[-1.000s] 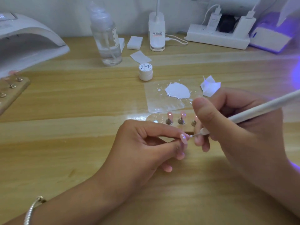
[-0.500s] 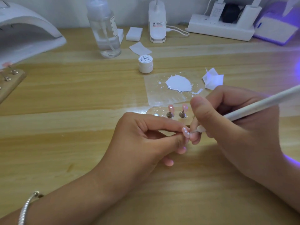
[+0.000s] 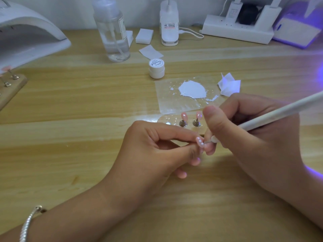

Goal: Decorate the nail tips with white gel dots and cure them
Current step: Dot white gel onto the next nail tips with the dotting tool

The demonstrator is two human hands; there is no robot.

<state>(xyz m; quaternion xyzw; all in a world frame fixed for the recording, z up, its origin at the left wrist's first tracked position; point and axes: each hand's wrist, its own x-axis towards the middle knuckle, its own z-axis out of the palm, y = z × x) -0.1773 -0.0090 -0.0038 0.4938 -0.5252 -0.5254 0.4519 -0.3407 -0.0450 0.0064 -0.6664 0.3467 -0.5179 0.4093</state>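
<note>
1. Two hands share this job. My left hand (image 3: 157, 149) pinches one small pink nail tip (image 3: 251, 141) between thumb and forefinger, just above the pale wooden tabletop (image 3: 87, 102).
2. My right hand (image 3: 244, 137) is curled round a slim white dotting pen (image 3: 271, 116), gripped like a pencil, with its lower fingers resting against my left ones.
3. A second ago the pen's fine point stood just off the nail tip. Now it touches the tip's lower part, beside white dots already there.
4. I judge that another dot is being laid, so this tip is well along but not yet cured.
5. Two more pink nail tips (image 3: 184, 116) stand on metal pegs in a wooden holder strip (image 3: 163, 119) just behind my hands. I cannot tell whether they carry dots.
6. Beyond them, a puddle of white gel (image 3: 192, 89) lies on a clear film sheet (image 3: 167, 103), near enough for reloading.
7. At far left, well apart, sits the white arched curing lamp (image 3: 26, 32), which I will need for the curing step.
</note>
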